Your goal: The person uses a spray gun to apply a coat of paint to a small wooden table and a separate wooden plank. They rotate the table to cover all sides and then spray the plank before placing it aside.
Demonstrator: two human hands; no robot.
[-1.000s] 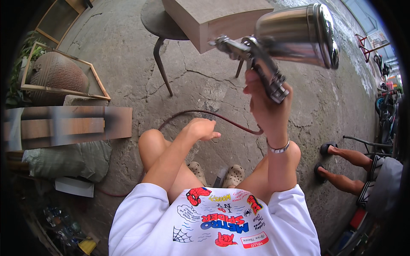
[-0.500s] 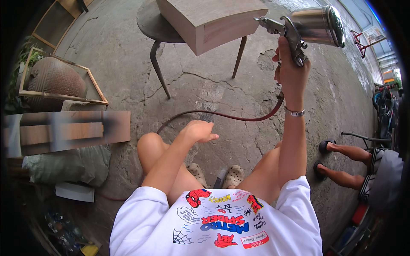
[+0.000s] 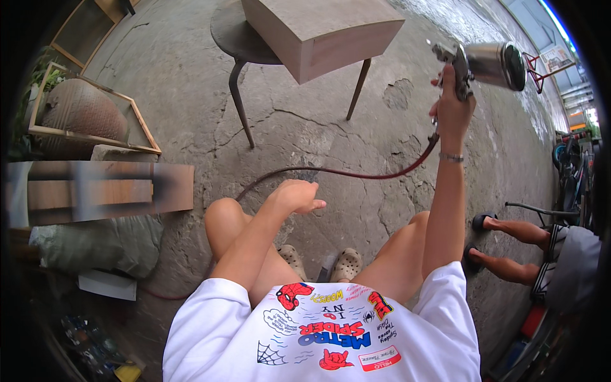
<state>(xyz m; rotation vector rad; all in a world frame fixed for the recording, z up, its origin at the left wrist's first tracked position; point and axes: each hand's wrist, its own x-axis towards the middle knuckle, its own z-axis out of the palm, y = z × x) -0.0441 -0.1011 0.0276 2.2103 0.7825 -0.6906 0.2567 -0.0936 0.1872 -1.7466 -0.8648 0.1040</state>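
Note:
My right hand (image 3: 457, 118) is closed round the handle of a silver spray gun (image 3: 463, 73). The gun's metal cup sticks out to the right, and its nozzle points left. A dark red hose (image 3: 356, 174) runs from the handle in a curve across to my left knee. Left of the gun, and apart from it, a pale wooden box (image 3: 318, 35) shaped like a drawer sits on a round dark stool (image 3: 237, 39). My left hand (image 3: 296, 195) hangs in the air past my left knee with loose fingers and the thumb apart, holding nothing.
On the left stand a large ribbed clay pot (image 3: 83, 114) behind a wooden frame (image 3: 95, 145), a wooden panel (image 3: 172, 184) and a grey-green sack (image 3: 105, 245). Another person's legs (image 3: 512, 232) show at the right. Cracked concrete floor (image 3: 318, 140) lies between my feet and the stool.
My right hand has drawn the spray gun right and a little nearer, away from the box's corner. The hose has shifted with it. My left hand keeps its place.

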